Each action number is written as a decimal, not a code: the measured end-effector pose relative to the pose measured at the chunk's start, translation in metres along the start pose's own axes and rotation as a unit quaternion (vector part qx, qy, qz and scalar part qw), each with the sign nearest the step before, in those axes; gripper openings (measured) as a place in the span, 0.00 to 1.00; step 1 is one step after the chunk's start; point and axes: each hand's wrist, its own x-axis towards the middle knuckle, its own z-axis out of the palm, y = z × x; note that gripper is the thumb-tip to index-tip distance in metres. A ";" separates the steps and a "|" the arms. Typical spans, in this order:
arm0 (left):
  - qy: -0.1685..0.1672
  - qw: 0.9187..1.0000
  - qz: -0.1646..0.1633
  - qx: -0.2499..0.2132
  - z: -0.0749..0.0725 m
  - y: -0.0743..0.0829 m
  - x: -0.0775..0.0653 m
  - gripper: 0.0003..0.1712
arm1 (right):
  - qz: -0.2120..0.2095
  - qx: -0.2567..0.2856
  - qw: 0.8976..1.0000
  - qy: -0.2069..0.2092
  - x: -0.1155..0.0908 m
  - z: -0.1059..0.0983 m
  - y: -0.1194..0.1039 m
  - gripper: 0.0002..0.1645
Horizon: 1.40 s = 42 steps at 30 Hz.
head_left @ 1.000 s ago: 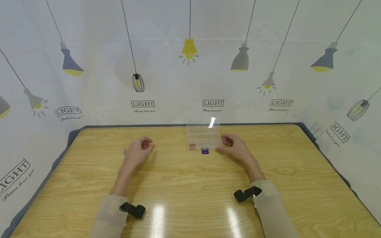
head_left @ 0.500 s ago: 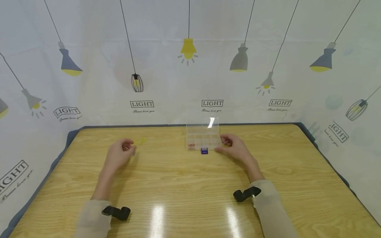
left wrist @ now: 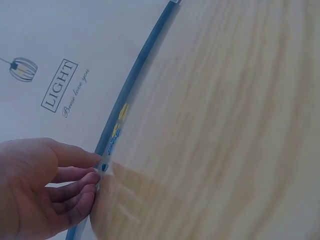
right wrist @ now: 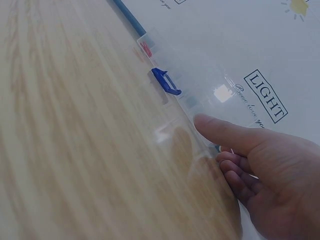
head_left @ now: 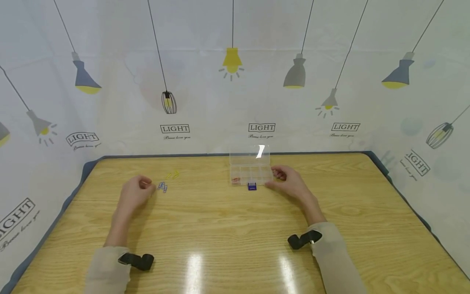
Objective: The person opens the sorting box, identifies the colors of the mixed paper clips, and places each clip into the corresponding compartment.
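Observation:
My left hand (head_left: 136, 194) is at the left, fingertips beside several blue paper clips (head_left: 162, 187). In the left wrist view, one blue paper clip (left wrist: 104, 167) shows right at the thumb and index tips; whether they pinch it is unclear. Yellow paper clips (head_left: 173, 175) lie just behind the blue ones. A clear plastic compartment box (head_left: 256, 173) stands with its lid raised and its blue latch (head_left: 251, 186) at the front. Red paper clips (head_left: 236, 179) are in its front left compartment. My right hand (head_left: 290, 183) grips the box's right end, thumb at the front edge.
The wooden table (head_left: 220, 228) ends at a dark blue edge (head_left: 176, 155) close behind the box. A white curtain (head_left: 205, 94) printed with lamps rises at the back and both sides.
My left hand has moved left, from beyond the clips to their left side, uncovering the yellow clips and then the blue ones. My right hand has stayed on the box.

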 end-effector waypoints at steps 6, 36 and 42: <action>-0.005 1.000 -0.003 0.018 -0.002 0.000 -0.001 0.15 | 0.001 0.004 1.000 -0.001 0.000 0.000 -0.001 0.39; -0.002 1.000 0.029 -0.004 0.008 0.027 -0.001 0.15 | 0.001 0.000 1.000 0.002 0.000 0.001 0.002 0.40; 0.009 0.999 0.048 -0.008 0.020 0.036 0.003 0.14 | 0.000 0.000 1.000 0.003 -0.001 0.000 0.001 0.41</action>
